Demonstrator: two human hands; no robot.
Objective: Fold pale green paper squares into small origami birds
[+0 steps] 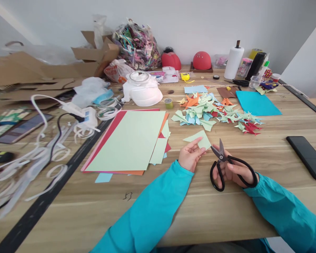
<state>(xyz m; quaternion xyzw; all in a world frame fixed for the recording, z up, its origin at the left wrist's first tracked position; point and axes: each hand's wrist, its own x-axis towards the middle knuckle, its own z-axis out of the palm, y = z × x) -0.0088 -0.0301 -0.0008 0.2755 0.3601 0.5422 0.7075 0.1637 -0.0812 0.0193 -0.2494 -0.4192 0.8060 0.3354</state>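
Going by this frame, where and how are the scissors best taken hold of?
Likely best by the black handle loops of the scissors, coming from the near right side. The loops flare wide on the side nearer the person, while the parted blades point away, one tip toward the green paper piece, so this approach should stay clear of the cutting edges.

I record a wood-grain table [158,218] as the supporting surface. Left of the left hand [191,156], I find a stack of coloured sheets [129,140], pale green uppermost. Beyond that hand lie a small green spool [168,103] and, farther right, a heap of folded paper pieces [198,111]. Right of the right hand [233,171], I log a black phone [307,157], lying flat.
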